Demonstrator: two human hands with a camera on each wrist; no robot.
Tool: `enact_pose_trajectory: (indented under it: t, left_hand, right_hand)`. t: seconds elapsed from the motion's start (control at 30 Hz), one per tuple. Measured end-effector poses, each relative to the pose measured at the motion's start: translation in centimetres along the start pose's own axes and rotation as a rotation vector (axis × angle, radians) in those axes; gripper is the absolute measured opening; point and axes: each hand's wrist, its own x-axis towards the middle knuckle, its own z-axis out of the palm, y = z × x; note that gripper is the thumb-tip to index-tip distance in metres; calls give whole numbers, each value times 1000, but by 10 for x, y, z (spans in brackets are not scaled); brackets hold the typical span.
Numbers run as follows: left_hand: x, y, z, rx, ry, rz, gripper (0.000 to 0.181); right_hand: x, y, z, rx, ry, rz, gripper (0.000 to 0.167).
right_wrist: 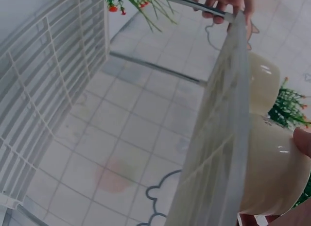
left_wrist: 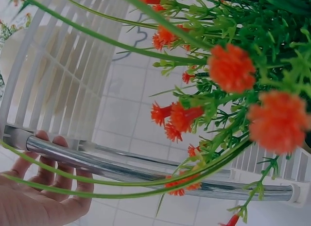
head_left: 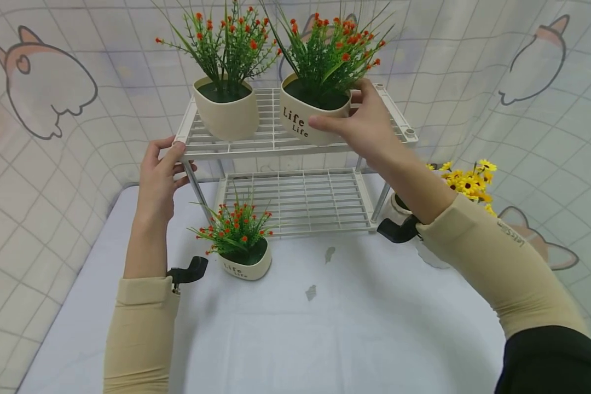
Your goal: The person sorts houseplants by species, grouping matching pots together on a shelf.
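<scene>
Upper lettered pot [head_left: 299, 115], held by right hand [head_left: 366, 120], left hand [head_left: 158, 178] gripping rack [head_left: 271, 151], seems mid-placement; next likely needs settling, release.

Reads "Life" in dark letters, with a smaller "Life" below and to the right, on the upper cream pot [head_left: 297, 125] in the right hand [head_left: 364, 126]. Shows the same pair on the lower cream pot [head_left: 250, 269], on the white table [head_left: 349, 339]. Carries dark lettering on the beige right sleeve [head_left: 487, 257], too small to make out.
</scene>
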Motion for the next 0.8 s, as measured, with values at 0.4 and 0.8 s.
enact_pose_trajectory:
  t: [0.4,0.8]
  left_hand:
    - [-1,0,1,0,5,1,41]
    - [0,-2,0,-8,-2,17,41]
  right_hand:
    - [25,1,23,-76,-1,21,100]
    - [37,-1,40,-140,35,-40,97]
